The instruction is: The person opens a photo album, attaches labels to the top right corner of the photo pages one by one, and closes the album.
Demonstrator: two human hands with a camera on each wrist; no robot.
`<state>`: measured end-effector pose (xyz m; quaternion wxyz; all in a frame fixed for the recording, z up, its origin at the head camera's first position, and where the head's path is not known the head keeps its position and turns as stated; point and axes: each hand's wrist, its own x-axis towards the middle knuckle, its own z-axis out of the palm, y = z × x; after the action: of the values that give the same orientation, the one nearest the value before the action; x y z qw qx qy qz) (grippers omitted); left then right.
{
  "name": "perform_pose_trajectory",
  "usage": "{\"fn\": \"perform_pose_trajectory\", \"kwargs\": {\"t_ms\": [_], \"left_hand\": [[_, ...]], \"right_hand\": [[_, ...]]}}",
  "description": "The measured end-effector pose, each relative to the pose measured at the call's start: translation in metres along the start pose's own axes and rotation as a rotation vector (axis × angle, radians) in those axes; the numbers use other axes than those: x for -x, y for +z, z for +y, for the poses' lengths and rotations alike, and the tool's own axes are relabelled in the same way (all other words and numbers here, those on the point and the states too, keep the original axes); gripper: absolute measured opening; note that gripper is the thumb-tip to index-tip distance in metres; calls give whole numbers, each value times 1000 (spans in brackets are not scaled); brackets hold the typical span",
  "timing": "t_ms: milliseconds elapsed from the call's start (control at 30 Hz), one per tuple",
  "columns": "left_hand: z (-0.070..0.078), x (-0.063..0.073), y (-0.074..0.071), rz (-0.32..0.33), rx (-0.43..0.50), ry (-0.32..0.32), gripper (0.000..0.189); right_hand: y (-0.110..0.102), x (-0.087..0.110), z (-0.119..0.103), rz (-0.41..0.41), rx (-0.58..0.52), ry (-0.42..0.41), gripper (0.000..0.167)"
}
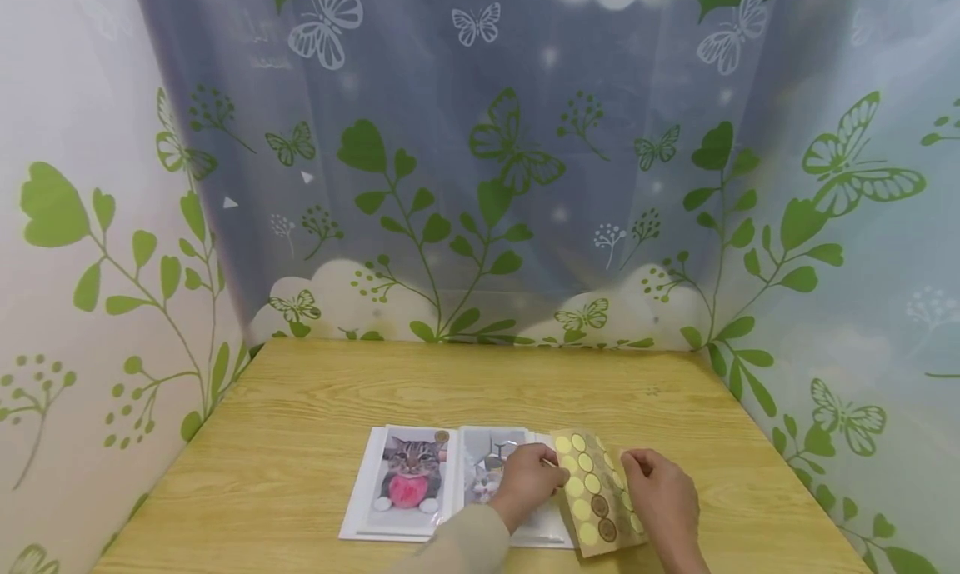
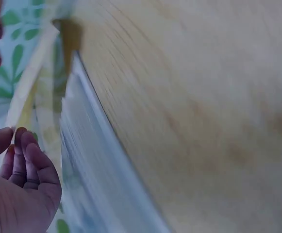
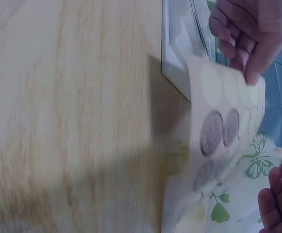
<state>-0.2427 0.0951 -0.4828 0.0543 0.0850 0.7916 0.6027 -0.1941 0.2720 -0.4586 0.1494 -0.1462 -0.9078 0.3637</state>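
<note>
My left hand (image 1: 527, 484) pinches the left edge of a tan sheet of round stickers (image 1: 581, 484), raised and tilted over the right end of an open album (image 1: 367, 495). Most stickers look bright yellow; two near the bottom look brown, with a coin-like print. At the sheet's right edge is my right hand (image 1: 667, 501), its thumb and forefinger close together. In the right wrist view the right hand (image 3: 279, 196) has bent fingers and stands apart from the sheet (image 3: 235, 107); I cannot tell whether it pinches a sticker.
The album shows a cat picture (image 1: 408, 489) with a brown round sticker (image 1: 442, 436) in its upper right corner. Beside it lies another cat picture (image 1: 480, 478), partly covered by the left hand. Patterned curtains (image 1: 420, 166) surround the wooden table (image 1: 480, 382) behind and at both sides.
</note>
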Motion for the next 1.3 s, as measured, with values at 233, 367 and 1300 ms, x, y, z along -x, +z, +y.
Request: {"fn": "perform_pose_trajectory", "kwargs": {"t_ms": [233, 367, 1300], "left_hand": [[11, -3, 3, -89, -92, 24, 53], [12, -4, 0, -119, -103, 16, 55], [-13, 4, -66, -54, -478, 227, 41]], "right_hand": [[2, 1, 1, -14, -6, 9, 29], [4, 1, 1, -4, 1, 0, 29], [33, -7, -3, -50, 77, -115, 21]]}}
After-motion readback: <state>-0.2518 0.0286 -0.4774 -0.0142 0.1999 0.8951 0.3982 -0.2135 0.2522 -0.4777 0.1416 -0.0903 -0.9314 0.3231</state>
